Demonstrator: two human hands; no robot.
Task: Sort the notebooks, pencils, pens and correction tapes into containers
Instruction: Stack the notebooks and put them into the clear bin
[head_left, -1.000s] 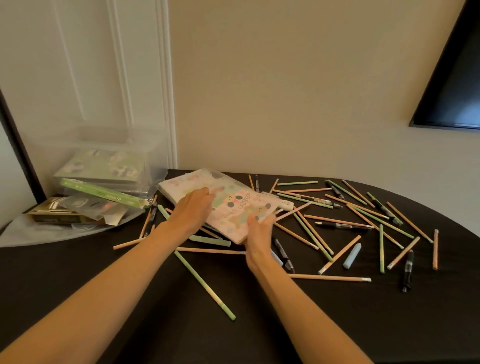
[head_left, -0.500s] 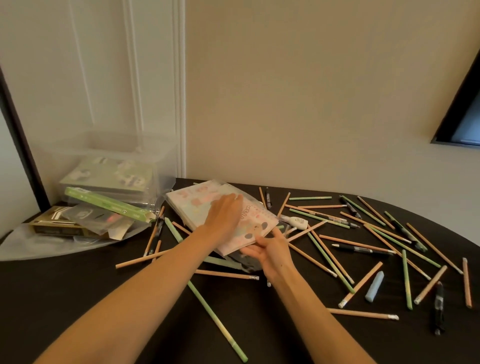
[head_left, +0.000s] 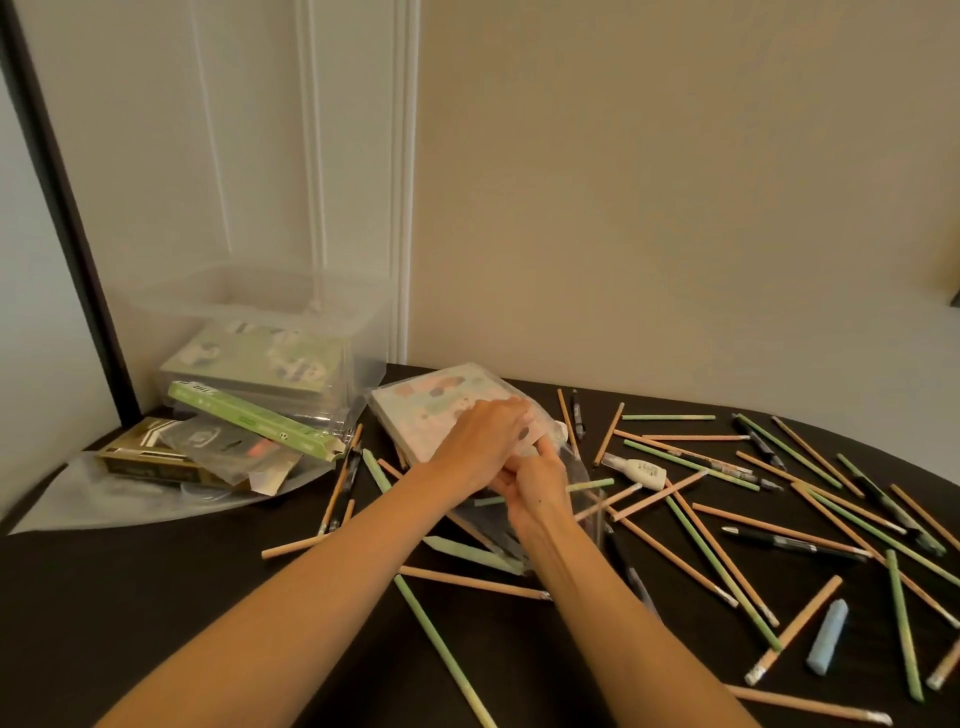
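Our left hand (head_left: 480, 441) presses flat on the notebook pack (head_left: 436, 410); right hand (head_left: 537, 486), beside it, pinches its slick-wrapped corner. Stiff, probably light: we'd grip 2 edges.

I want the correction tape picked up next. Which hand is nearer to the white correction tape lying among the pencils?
Right. The right hand grips a corner of the notebook pack, just left of the correction tape; the left hand rests on the pack, farther left.
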